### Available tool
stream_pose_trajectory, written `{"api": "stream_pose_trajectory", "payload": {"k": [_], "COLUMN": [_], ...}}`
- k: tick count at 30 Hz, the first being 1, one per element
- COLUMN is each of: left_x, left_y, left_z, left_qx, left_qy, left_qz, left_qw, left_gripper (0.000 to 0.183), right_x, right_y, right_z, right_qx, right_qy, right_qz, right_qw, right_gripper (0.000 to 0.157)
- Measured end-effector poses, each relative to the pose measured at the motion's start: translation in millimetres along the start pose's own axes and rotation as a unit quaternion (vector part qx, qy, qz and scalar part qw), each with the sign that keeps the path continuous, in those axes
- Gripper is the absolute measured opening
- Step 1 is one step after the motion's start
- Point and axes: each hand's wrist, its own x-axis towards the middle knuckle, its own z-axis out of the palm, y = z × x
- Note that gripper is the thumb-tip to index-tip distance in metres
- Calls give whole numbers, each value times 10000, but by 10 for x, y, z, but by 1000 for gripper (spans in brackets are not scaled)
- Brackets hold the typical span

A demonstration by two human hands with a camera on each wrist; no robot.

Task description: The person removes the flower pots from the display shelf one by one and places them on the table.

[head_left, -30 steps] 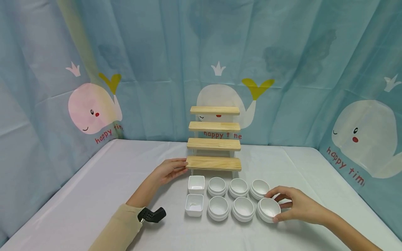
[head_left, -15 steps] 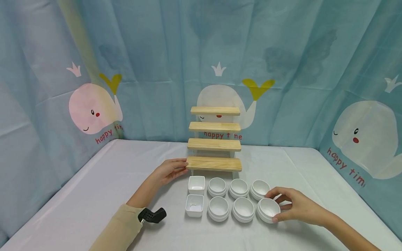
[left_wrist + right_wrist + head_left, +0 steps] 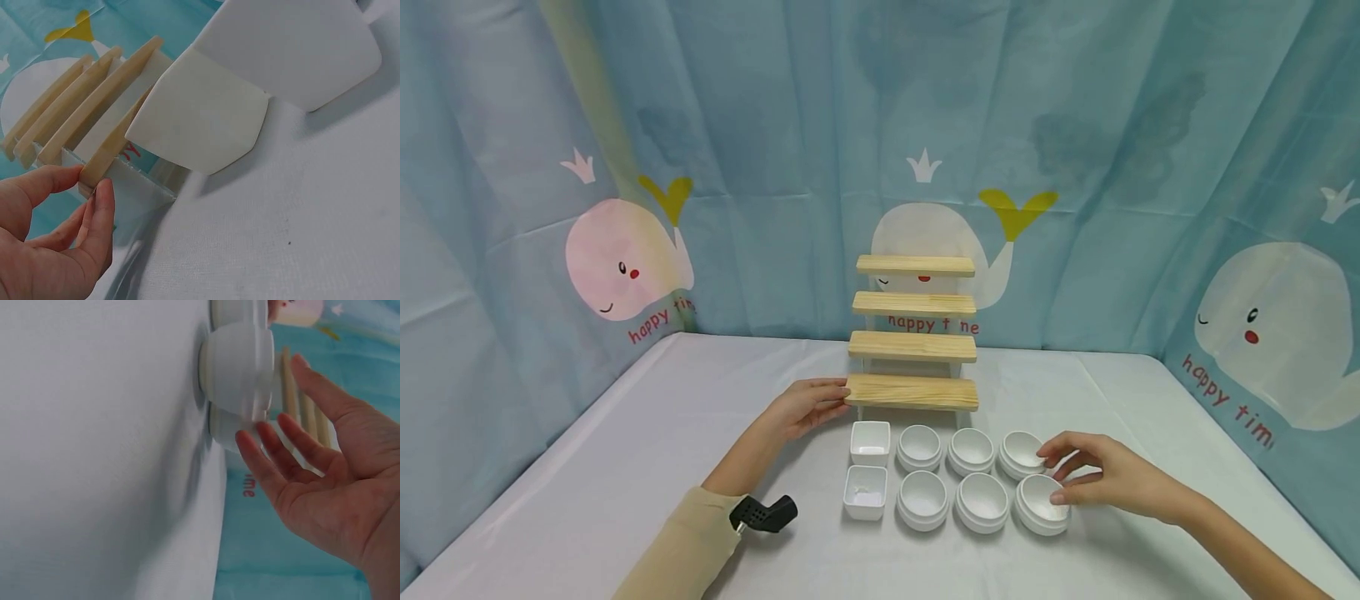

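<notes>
A tiered wooden display shelf (image 3: pixel 912 392) with several boards stands at the middle of the table. My left hand (image 3: pixel 805 407) pinches the left end of its lowest board between thumb and fingers, as the left wrist view shows on the board end (image 3: pixel 99 169). Two square white dishes (image 3: pixel 865 492) and several round white bowls (image 3: pixel 922 500) stand in two rows before the shelf. Above the front right bowl (image 3: pixel 1043 518) hovers my right hand (image 3: pixel 1116 475), its fingers spread and loosely bent. In the right wrist view that hand (image 3: pixel 337 494) holds nothing beside the bowl (image 3: pixel 237 365).
A white cloth (image 3: pixel 760 358) covers the table. Behind and at both sides hangs a blue curtain (image 3: pixel 760 167) printed with whales. A black device (image 3: pixel 763 514) sits at my left sleeve (image 3: pixel 688 542).
My right hand has let go of the front right bowl and risen slightly off its rim. My left hand stays on the lowest board.
</notes>
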Motion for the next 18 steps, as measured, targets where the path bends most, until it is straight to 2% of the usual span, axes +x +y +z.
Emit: {"api": "stream_pose_trajectory", "payload": {"k": [4,10,14,18], "left_x": [7,-15,-29,-50], "left_y": [22,73,99,95], "left_z": [-9,-37,-42,-49], "left_qx": [170,494,913,1462], "left_qy": [51,-8,46,276], "left_qz": [-29,208,333,423], "left_qw": [9998,9986,9953,9880], "left_gripper": [52,50,48,46], "right_x": [31,115,193,279], "right_y": [-15,-25,0,32], "right_z": [-54,-152,-221,-280], "right_qx": [-194,-367,-233,-100], "right_qy": [127,415,614,876], "right_qz": [147,532,584,625], "right_qw": [9996,9970,9961,9941], "right_gripper": [33,32,34,35]}}
